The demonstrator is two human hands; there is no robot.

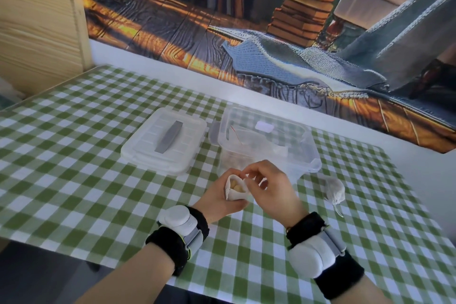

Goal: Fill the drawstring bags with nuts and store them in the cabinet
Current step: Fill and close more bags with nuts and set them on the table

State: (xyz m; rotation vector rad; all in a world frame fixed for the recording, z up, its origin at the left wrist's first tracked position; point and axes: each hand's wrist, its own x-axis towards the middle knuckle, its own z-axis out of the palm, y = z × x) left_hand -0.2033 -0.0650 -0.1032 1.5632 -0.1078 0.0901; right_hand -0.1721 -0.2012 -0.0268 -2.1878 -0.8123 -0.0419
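A small white drawstring bag (235, 191) sits in my left hand (217, 198), its mouth open and pale nuts visible inside. My left fingers curl round the bag from below. At the bag's right rim my right hand (269, 186) pinches the cloth with curled fingers. A second drawstring bag (333, 190), filled and drawn closed, lies on the checked tablecloth to the right. Just behind my hands stands a clear plastic box (306, 138) with nuts and some white cloth at its bottom.
The box's clear lid (148, 145) with a grey handle lies on the table to the left. A light wooden cabinet (37, 32) stands at the far left. A printed backdrop runs along the wall behind the green checked table (74, 180).
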